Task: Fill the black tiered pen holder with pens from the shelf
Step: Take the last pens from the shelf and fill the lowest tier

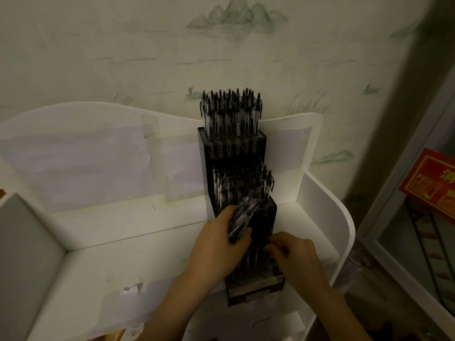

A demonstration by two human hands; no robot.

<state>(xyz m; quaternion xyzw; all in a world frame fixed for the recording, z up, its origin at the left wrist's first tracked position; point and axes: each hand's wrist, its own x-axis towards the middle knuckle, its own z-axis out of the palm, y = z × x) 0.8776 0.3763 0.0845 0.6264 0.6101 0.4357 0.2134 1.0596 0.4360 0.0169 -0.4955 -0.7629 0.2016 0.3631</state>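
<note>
The black tiered pen holder (267, 215) stands on the white shelf (152, 262), against its back panel. Its top tier and middle tier are packed with upright black pens (231, 112). Several pens stand in the lowest tier, and some holes at its front right show empty. My left hand (219, 244) grips a bundle of pens (242, 217) slanting up over the lowest tier. My right hand (293, 252) hovers over the lowest tier's right side with its fingertips pinched together; a pen in them is too blurred to make out.
The shelf has white side walls (327, 217) and a taped paper backing (98, 163). A patterned wall rises behind it. At the right stands a glass-fronted cabinet (403, 242) with a red box (433, 180) inside.
</note>
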